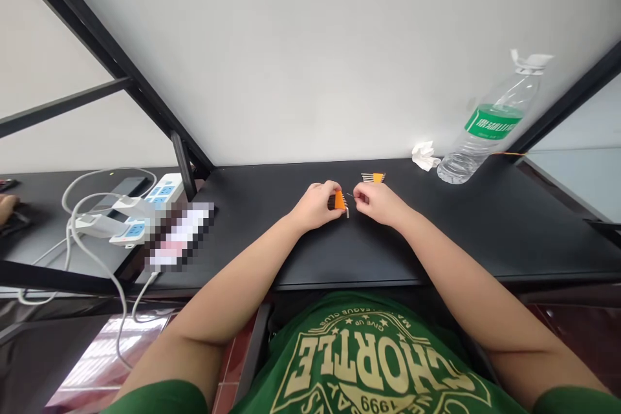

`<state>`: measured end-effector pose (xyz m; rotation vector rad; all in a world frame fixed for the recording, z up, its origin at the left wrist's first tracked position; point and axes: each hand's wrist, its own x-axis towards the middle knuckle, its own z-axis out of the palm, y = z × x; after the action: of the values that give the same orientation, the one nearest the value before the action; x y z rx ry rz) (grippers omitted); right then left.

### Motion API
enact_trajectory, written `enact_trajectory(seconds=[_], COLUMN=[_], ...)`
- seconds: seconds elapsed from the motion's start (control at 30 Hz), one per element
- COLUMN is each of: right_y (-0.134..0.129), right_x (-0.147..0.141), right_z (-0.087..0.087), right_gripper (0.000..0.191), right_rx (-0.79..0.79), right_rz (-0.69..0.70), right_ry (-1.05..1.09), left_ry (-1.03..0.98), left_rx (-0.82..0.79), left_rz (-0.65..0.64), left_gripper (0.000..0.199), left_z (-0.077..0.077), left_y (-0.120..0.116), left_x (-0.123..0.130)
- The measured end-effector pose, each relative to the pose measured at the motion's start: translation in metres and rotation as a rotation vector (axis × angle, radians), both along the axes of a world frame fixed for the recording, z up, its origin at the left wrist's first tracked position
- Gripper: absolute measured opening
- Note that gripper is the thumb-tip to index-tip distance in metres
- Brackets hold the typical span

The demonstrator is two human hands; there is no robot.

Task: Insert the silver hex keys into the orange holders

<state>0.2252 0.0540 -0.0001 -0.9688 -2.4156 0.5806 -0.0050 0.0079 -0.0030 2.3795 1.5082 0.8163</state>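
Near the middle of the black table, my left hand [320, 206] grips an orange holder [339, 200] with several small metal keys along its right side. Just right of it, my right hand [379, 202] pinches a thin metal key [350, 195], whose tip points toward the holder. A small gap separates the two hands. Behind my right hand lies a second orange holder [378, 177] with several metal keys pointing left.
A large clear bottle [478, 132] and crumpled tissue [425, 156] stand at the back right. On the left are a blurred phone [182, 236], a power strip [162, 194] with white cables and black frame bars [183, 165]. Another person's hand [6, 207] shows far left.
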Motion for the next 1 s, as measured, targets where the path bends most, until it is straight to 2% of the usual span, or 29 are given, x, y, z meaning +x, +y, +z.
enact_trajectory(seconds=[0.2,0.43,0.53,0.6,0.7,0.77,0.9,1.0], right_y=[-0.002,-0.006,-0.011,-0.013,-0.010,-0.006,-0.002,-0.002], right_x=[-0.003,0.001,-0.003,-0.007,-0.011,-0.011,-0.010,-0.010], right_z=[-0.002,-0.001,0.002,0.003,0.002,0.001,-0.003,-0.005], right_gripper=[0.012,0.022,0.024,0.021,0.010,0.008,0.031,0.042], right_rx=[0.102,0.241,0.236,0.180,-0.026,-0.278,-0.808,-1.079], right_rz=[0.058,0.032,0.047,0.064,0.025,-0.011,0.049,0.120], right_ry=[0.061,-0.055,-0.056,0.044,0.269,0.408,0.632,0.699], left_ry=[0.021,0.131,0.181,0.182,0.149,0.124,0.070,0.041], left_rx=[0.048,0.089,0.099,0.118,0.139,0.128,0.128,0.151], left_rz=[-0.011,-0.073,-0.095,-0.099,-0.068,-0.055,-0.073,-0.080], left_gripper=[0.046,0.042,0.039,0.037,0.040,0.044,0.047,0.047], left_z=[-0.003,-0.003,-0.001,0.000,0.002,0.002,0.003,0.004], left_y=[0.002,0.002,0.000,-0.001,-0.001,-0.001,-0.003,-0.004], left_x=[0.000,0.000,0.004,0.006,0.006,0.006,0.008,0.011])
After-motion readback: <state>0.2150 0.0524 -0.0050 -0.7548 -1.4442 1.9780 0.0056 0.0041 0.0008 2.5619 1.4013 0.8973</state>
